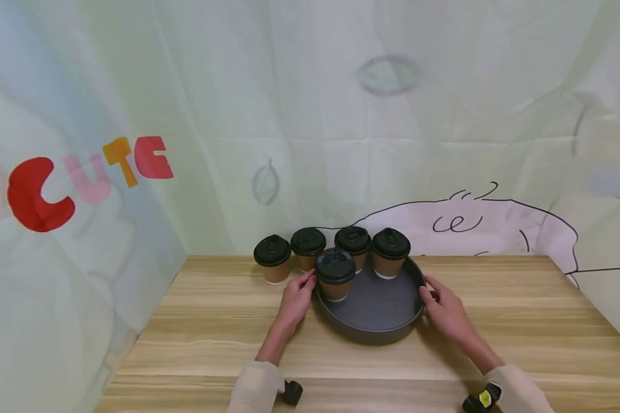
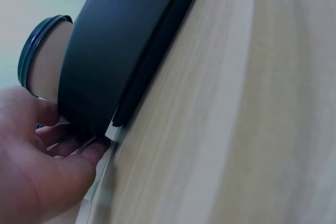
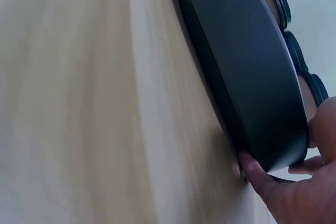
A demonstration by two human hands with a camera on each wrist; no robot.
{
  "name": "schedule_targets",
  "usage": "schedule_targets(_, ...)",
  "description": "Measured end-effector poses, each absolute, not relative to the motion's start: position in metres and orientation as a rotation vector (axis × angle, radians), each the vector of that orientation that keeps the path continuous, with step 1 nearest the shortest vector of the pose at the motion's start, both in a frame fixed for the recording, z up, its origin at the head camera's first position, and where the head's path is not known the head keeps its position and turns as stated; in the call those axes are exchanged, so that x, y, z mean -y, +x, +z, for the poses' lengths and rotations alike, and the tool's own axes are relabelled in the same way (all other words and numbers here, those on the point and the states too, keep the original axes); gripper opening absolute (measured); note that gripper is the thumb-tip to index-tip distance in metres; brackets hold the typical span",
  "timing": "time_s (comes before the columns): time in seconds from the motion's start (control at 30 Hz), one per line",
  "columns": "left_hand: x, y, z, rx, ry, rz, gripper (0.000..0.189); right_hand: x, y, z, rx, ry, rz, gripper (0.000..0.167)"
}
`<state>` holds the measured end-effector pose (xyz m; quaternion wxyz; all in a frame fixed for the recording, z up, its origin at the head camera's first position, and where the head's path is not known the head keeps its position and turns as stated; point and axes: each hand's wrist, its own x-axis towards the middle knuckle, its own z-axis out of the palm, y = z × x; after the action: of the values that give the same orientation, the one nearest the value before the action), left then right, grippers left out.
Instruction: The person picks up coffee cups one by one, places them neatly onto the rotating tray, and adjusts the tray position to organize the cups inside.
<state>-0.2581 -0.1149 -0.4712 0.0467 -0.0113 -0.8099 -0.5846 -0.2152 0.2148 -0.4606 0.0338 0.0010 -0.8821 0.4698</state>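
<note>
A round dark grey tray [image 1: 370,335] with a raised wall is close over the wooden table. My left hand [image 1: 296,298] grips its left side, thumb near the rim and fingers curled beneath, as the left wrist view shows. On the opposite side, my right hand [image 1: 446,310] holds the wall between thumb and fingers. One lidded brown paper coffee cup [image 1: 336,275] stands upright inside the tray at the left. Toward its back are another cup [image 1: 390,253] and a third cup [image 1: 353,244], partly hidden by the front one.
Two more lidded coffee cups stand on the table left of the tray: an outer cup [image 1: 272,259] and an inner cup [image 1: 307,245] close behind the tray's rim. A printed curtain [image 1: 310,143] hangs behind the wooden table [image 1: 196,344], with another side at the left.
</note>
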Motion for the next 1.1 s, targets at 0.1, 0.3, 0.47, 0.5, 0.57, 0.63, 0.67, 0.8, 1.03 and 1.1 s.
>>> schedule_targets(0.1,0.115,-0.257,-0.471,2.474,-0.031,-1.791,0.041,-0.212,-0.209,-0.461,2.699,-0.036,1.456,0.052)
schedule_targets(0.3,0.115,-0.257,-0.471,2.476,-0.042,-1.791,0.041,-0.210,-0.205,-0.463,2.675,-0.063,1.453,0.053)
schedule_targets(0.47,0.116,-0.256,-0.471,2.474,-0.040,-1.792,0.041,-0.211,-0.206,-0.464,2.681,-0.087,1.466,0.053)
schedule_targets(0.5,0.116,-0.256,-0.471,2.475,-0.043,-1.790,0.041,-0.211,-0.207,-0.464,2.686,-0.094,1.468,0.054)
schedule_targets(0.57,0.116,-0.256,-0.471,2.477,-0.045,-1.791,0.042,-0.212,-0.208,-0.464,2.698,-0.100,1.463,0.054)
schedule_targets(0.63,0.116,-0.256,-0.471,2.480,-0.042,-1.790,0.042,-0.213,-0.210,-0.464,2.703,-0.096,1.460,0.055)
schedule_targets(0.67,0.116,-0.256,-0.471,2.480,-0.044,-1.791,0.042,-0.213,-0.211,-0.464,2.700,-0.096,1.464,0.055)
schedule_targets(0.8,0.117,-0.256,-0.472,2.477,-0.044,-1.792,0.042,-0.214,-0.219,-0.464,2.673,-0.095,1.502,0.052)
schedule_targets(1.03,0.117,-0.256,-0.471,2.479,-0.038,-1.801,0.043,-0.217,-0.228,-0.464,2.646,-0.115,1.541,0.050)
schedule_targets(1.1,0.116,-0.256,-0.471,2.475,-0.040,-1.799,0.043,-0.217,-0.229,-0.463,2.646,-0.120,1.540,0.049)
